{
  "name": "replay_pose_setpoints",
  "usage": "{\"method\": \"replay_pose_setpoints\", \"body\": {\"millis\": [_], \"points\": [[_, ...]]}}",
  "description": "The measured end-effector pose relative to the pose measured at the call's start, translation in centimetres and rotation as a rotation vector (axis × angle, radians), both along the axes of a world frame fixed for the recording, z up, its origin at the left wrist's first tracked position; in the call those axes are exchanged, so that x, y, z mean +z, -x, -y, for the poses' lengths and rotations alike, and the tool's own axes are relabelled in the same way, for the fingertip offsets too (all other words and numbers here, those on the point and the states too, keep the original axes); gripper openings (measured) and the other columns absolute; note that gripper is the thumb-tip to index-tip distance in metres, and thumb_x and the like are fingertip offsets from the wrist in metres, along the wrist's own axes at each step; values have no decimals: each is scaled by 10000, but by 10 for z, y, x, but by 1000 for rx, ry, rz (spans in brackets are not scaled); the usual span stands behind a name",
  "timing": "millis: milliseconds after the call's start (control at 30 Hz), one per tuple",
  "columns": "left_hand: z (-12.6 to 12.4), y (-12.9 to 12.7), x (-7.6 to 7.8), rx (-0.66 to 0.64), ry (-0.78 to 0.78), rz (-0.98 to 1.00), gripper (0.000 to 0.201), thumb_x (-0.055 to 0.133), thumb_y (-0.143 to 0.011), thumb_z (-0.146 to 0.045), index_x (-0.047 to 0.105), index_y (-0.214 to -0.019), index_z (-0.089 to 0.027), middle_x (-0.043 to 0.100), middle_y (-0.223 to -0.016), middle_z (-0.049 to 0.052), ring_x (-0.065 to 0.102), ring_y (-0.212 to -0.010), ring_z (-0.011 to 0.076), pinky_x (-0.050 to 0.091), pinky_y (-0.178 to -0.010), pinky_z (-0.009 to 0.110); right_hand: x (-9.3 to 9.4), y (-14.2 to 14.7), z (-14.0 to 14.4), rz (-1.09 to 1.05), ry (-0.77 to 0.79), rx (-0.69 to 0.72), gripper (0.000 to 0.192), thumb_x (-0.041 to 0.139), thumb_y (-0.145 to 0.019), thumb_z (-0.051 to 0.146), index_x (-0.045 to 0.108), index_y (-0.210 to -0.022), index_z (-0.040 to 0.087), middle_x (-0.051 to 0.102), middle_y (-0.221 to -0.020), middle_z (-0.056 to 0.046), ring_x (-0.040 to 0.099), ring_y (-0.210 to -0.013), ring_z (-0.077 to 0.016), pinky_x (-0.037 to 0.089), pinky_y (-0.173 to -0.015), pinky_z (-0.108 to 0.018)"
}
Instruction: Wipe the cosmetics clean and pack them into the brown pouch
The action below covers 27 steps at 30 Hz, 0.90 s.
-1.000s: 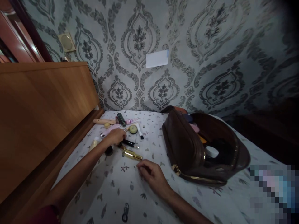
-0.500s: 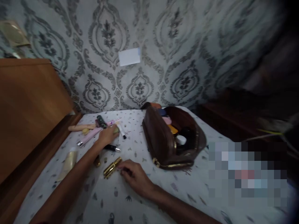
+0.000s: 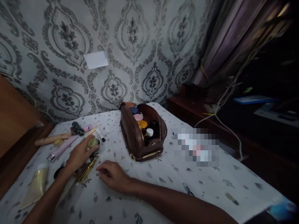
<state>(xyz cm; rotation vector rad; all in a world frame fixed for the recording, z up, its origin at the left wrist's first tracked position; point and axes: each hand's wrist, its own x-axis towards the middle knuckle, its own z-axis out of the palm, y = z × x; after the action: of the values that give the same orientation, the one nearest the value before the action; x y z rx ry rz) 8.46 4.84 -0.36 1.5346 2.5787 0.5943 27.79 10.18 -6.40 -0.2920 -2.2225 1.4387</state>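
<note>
My left hand [image 3: 80,153] is closed around a small round jar with a greenish top [image 3: 93,142], lifted just over the cosmetics on the cloth. Beneath and beside that hand lie gold lipstick tubes [image 3: 87,169], partly covered by the wrist. My right hand [image 3: 114,176] rests just right of these tubes, fingers loosely curled, a gap at the thumb and nothing visible in them. To the right of both hands stands a brown toiletry bag [image 3: 130,133], unzipped, with a white-capped bottle [image 3: 149,134], an amber-lidded jar [image 3: 142,125] and a pink round item [image 3: 138,117] inside.
Left of my hands lie a squeeze tube [image 3: 38,182], a pink tube [image 3: 62,147], a beige stick [image 3: 52,139] and a dark green item [image 3: 77,128]. A wooden board [image 3: 14,115] borders the left side. A blurred patch [image 3: 196,147] and white cables [image 3: 233,127] are at right.
The view has swung right, so everything sits further left. My left hand has drawn back from the pile with the jar in its grasp. My right hand has stayed near the gold tubes.
</note>
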Motion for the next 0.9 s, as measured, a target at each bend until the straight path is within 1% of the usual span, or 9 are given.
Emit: {"method": "replay_pose_setpoints", "body": {"millis": [67,133,233,300,433,567,700,800,900], "points": [[1,-10,3,-13,5,11,532,481,-851,-585,536,-1255,-244,585,-670,-38,594,-622,212,420,-617,277,0,0,-2,-12,23,-1,260,597,-792,132,693,-1032,166,698,-945,-56,626,-794,-160,499,-738,-256],[4,-20,5,-43,-5,27,507,474,-872,-566,526,-1266,-251,633,-745,-25,617,-668,211,441,-652,280,-2,1,-3,-24,62,0,297,592,-795,138,668,-1079,171,697,-948,-47,628,-800,-159,500,-740,-259],[13,-34,5,-59,15,-10,430,496,-900,-491,522,-1269,-272,702,-986,13,662,-846,222,466,-753,290,-6,1,-4,-36,90,10,322,555,-813,140,637,-1124,160,692,-940,-48,624,-808,-161,500,-754,-273],[20,-39,5,-12,31,-64,423,518,-906,-441,508,-1296,-278,698,-1116,39,660,-983,242,467,-797,299,-7,2,-4,-36,96,16,331,536,-826,149,627,-1144,152,688,-963,-60,621,-831,-167,499,-773,-288],[32,-36,9,118,123,-134,422,506,-933,-460,489,-1315,-281,704,-1122,52,663,-1002,262,468,-781,317,-6,3,-4,-29,130,36,304,533,-842,194,635,-1126,157,678,-945,-60,614,-812,-169,498,-742,-286],[35,-33,14,195,217,-208,415,505,-941,-446,485,-1322,-281,695,-1114,74,664,-1015,272,471,-777,326,-3,2,-2,-6,140,54,265,537,-847,232,653,-1075,164,676,-911,-57,626,-817,-180,497,-724,-285],[31,-36,14,184,230,-257,436,493,-947,-450,474,-1347,-279,679,-1123,84,676,-979,290,481,-751,345,-1,2,-2,20,125,70,239,516,-848,253,661,-1019,168,680,-875,-57,630,-784,-184,490,-698,-291],[25,-39,12,175,182,-241,471,483,-950,-472,436,-1388,-304,662,-1153,72,678,-979,290,488,-767,354,-1,3,-2,32,112,89,255,502,-848,263,663,-1019,163,683,-881,-65,631,-768,-187,484,-682,-295],[14,-38,12,145,132,-216,483,451,-967,-469,393,-1425,-327,636,-1221,75,668,-1015,283,492,-812,359,-3,4,-2,36,109,95,253,497,-845,276,662,-1000,161,681,-877,-67,634,-763,-186,483,-677,-294]]}}
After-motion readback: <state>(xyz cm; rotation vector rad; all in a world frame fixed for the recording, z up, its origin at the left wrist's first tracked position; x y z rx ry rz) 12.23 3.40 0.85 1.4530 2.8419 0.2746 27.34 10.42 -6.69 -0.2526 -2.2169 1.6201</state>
